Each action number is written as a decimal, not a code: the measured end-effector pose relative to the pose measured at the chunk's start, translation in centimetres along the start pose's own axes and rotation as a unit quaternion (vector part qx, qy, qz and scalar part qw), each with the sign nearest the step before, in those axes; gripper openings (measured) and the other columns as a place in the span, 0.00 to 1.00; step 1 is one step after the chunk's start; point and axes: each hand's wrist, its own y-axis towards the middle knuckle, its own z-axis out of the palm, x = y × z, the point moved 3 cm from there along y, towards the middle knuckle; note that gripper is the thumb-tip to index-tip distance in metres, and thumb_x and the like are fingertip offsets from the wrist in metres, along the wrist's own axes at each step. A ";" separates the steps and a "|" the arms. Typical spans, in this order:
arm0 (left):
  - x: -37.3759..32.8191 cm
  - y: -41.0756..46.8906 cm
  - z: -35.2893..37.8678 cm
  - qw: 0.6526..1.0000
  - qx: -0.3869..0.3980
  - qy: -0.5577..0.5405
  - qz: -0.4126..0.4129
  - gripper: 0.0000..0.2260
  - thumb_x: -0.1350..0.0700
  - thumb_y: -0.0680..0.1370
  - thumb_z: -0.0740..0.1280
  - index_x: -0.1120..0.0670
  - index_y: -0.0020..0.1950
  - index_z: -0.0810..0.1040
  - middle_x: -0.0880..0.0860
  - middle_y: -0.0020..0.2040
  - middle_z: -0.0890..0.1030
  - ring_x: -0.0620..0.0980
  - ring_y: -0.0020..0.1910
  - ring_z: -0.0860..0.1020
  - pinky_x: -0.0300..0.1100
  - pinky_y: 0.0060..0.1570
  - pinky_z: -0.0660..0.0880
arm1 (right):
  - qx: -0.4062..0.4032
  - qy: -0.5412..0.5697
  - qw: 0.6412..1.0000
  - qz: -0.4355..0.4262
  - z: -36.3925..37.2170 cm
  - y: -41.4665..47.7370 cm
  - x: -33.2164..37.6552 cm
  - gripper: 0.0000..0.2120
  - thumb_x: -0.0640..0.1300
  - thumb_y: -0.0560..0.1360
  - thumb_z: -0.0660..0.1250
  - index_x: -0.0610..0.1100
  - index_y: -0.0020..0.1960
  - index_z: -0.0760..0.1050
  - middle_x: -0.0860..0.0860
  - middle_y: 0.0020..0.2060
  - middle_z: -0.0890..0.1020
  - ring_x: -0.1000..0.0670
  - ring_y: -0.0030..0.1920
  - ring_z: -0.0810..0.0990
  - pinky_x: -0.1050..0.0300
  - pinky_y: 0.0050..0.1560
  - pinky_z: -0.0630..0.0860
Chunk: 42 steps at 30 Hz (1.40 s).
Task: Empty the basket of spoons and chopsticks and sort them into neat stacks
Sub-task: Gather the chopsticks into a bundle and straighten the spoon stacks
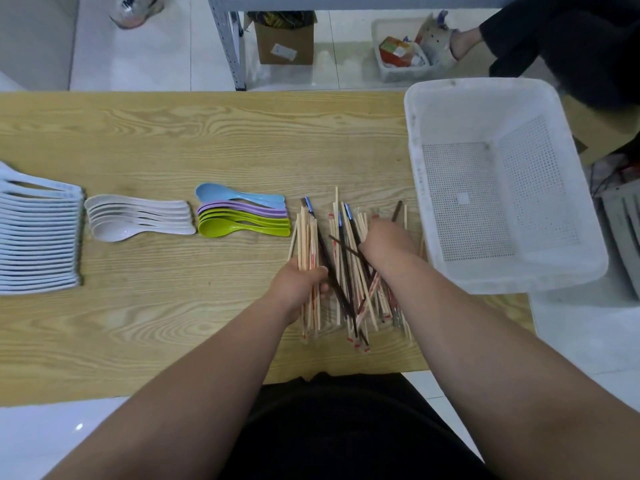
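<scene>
A loose pile of chopsticks [346, 282] lies on the wooden table [173, 140], pale wooden ones mixed with a few dark ones. My left hand [299, 287] grips a bundle of pale chopsticks at the pile's left side. My right hand [388, 240] reaches into the right part of the pile, fingers curled over sticks, a dark chopstick poking up past it. The white perforated basket [419, 188] stands at the right with nothing inside. Left of the pile lie stacked coloured spoons [242, 216], white spoons [138, 216] and a long row of pale blue spoons [38, 233].
The basket overhangs the table's right edge. Beyond the table stand a metal shelf leg [228, 43], a cardboard box [285, 39] and a small white crate [401, 53] on the floor. A person's leg and slipper [446, 39] show at the top right.
</scene>
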 end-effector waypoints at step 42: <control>-5.1 -3.1 -2.3 0.997 0.044 -0.059 0.039 0.05 0.65 0.81 0.66 0.58 0.47 0.72 0.58 0.36 0.77 0.49 0.30 0.79 0.45 0.34 0.81 | 0.086 0.625 0.771 -0.087 -9.0 -6.9 2.4 0.04 0.36 0.80 0.67 0.42 0.53 0.77 0.43 0.47 0.85 0.45 0.46 0.87 0.48 0.48 0.84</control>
